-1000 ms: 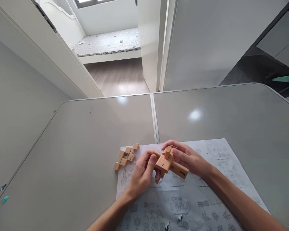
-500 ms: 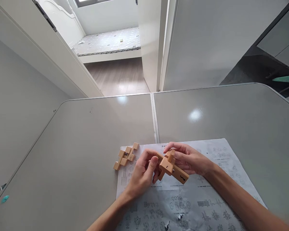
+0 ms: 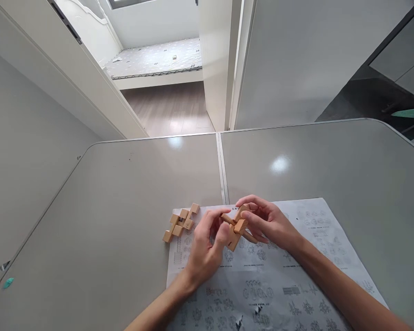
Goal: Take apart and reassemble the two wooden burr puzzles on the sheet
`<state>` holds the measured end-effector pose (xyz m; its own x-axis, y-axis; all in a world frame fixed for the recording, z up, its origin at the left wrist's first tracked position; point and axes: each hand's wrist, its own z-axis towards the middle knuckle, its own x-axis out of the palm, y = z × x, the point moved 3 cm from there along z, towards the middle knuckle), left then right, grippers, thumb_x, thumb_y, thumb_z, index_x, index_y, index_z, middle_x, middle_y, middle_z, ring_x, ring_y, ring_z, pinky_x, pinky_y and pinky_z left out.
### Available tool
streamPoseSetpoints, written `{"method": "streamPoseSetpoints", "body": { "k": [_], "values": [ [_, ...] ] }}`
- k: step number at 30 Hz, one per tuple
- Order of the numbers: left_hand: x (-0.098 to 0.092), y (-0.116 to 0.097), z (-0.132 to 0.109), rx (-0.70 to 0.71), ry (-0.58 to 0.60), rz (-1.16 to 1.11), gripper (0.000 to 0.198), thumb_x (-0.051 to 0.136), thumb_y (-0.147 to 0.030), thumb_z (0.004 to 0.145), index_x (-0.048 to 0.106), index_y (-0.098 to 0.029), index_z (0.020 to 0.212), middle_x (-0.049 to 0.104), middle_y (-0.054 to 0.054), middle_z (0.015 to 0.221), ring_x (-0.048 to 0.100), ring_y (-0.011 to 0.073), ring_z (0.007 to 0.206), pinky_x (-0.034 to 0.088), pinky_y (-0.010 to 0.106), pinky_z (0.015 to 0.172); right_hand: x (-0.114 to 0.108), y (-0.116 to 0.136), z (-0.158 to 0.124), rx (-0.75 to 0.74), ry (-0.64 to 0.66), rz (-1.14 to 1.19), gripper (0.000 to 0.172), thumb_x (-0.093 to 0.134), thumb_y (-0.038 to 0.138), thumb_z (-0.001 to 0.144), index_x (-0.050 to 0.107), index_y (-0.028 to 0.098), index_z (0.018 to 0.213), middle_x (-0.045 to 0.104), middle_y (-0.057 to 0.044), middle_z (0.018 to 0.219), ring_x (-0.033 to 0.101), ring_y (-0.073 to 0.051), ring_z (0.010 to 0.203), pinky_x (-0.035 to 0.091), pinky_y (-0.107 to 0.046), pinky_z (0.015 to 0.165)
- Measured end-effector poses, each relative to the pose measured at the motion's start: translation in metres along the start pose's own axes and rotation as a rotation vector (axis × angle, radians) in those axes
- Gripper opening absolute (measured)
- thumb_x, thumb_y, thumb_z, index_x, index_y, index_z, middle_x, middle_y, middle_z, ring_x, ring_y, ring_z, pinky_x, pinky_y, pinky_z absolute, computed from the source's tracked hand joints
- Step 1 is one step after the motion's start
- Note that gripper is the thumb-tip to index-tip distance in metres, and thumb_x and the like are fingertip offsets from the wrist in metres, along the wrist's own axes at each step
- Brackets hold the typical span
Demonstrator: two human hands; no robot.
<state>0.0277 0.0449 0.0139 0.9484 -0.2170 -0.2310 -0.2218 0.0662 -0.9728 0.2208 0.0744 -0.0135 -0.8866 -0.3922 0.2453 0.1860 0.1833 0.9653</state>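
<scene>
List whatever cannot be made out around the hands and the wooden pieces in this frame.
Head view: how the wooden assembly interlocks; fingers of the left hand and right hand cover its joints.
Head view: print on the paper sheet, too small to read; the bottom edge cuts the sheet off.
Head view: the count of loose wooden pieces; small and overlapping.

Both hands up over the printed sheet (image 3: 279, 285), left hand (image 3: 205, 250) and right hand (image 3: 267, 223) pinching a cluster of wooden puzzle pieces (image 3: 236, 227) between them, loose notched wooden pieces (image 3: 180, 222) lying at the sheet's far left corner, grey table (image 3: 106, 220) beneath
</scene>
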Motion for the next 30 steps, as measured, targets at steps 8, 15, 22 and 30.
{"method": "streamPoseSetpoints", "body": {
  "k": [8,15,22,30],
  "values": [
    [0.002,0.002,-0.002,0.002,0.023,0.059,0.042,0.048,-0.044,0.11,0.061,-0.023,0.144,0.064,0.008,0.109,0.062,0.0204,0.088,0.055,0.034,0.08,0.002,0.003,-0.001,0.041,0.001,0.003,0.03,0.066,0.051,0.106,0.066,0.023,0.118,0.052,0.011,0.063,0.041,-0.005,0.032,0.04,-0.021,0.036],
    [0.0,0.002,0.004,0.003,-0.016,0.147,0.036,0.044,-0.034,0.111,0.064,-0.022,0.139,0.07,0.009,0.113,0.067,0.0227,0.099,0.057,0.036,0.087,0.009,0.005,0.002,0.077,-0.053,-0.104,0.037,0.064,0.057,0.105,0.063,0.022,0.119,0.063,0.006,0.074,0.046,-0.006,0.034,0.041,-0.023,0.036],
    [0.002,0.005,0.004,-0.03,-0.039,0.061,0.036,0.045,-0.039,0.111,0.061,-0.023,0.139,0.071,0.007,0.108,0.068,0.0209,0.092,0.059,0.037,0.087,0.011,0.008,0.003,0.068,-0.074,-0.115,0.04,0.064,0.058,0.104,0.064,0.022,0.12,0.056,0.009,0.065,0.045,-0.007,0.035,0.043,-0.023,0.037],
    [0.002,0.003,-0.004,0.014,-0.056,0.168,0.081,0.082,-0.032,0.081,0.043,-0.032,0.152,0.066,0.008,0.129,0.065,0.0284,0.122,0.055,0.05,0.109,0.008,0.003,0.003,0.098,-0.08,-0.099,0.035,0.06,0.056,0.107,0.063,0.023,0.119,0.049,0.011,0.052,0.042,-0.01,0.034,0.044,-0.024,0.038]
  ]
}}
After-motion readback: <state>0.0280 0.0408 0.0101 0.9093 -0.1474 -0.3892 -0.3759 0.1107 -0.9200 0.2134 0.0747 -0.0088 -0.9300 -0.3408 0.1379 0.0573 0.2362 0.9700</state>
